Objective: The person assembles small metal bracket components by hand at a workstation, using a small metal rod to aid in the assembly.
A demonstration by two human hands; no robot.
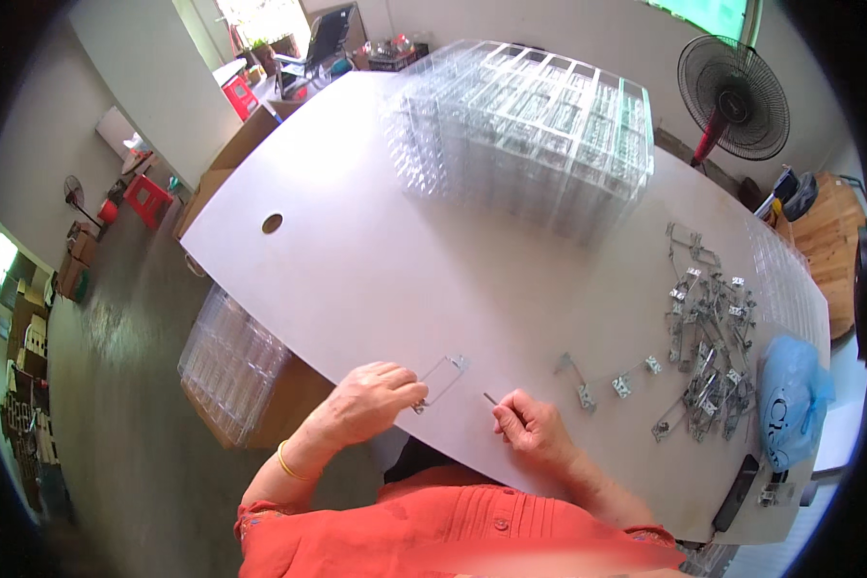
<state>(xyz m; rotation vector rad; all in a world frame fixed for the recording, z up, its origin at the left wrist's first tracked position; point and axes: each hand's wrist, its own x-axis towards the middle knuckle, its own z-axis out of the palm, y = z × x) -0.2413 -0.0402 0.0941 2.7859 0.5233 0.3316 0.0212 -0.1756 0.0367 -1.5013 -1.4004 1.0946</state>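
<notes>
My left hand pinches one end of a thin metal wire bracket, its rectangular frame reaching out over the table's near edge. A short, dark rod-like tool pokes out of my right hand, which is closed round it; the fingers hide the rest, so its kind is unclear. A small gap separates the rod's tip from the bracket. To the right of my right hand, a few loose metal brackets lie on the white table. Farther right is a tangled pile of similar metal brackets.
Stacked clear plastic trays stand at the table's far side. A blue plastic bag and a black elongated object lie at the right edge. More clear trays rest on a carton below left. A pedestal fan stands beyond.
</notes>
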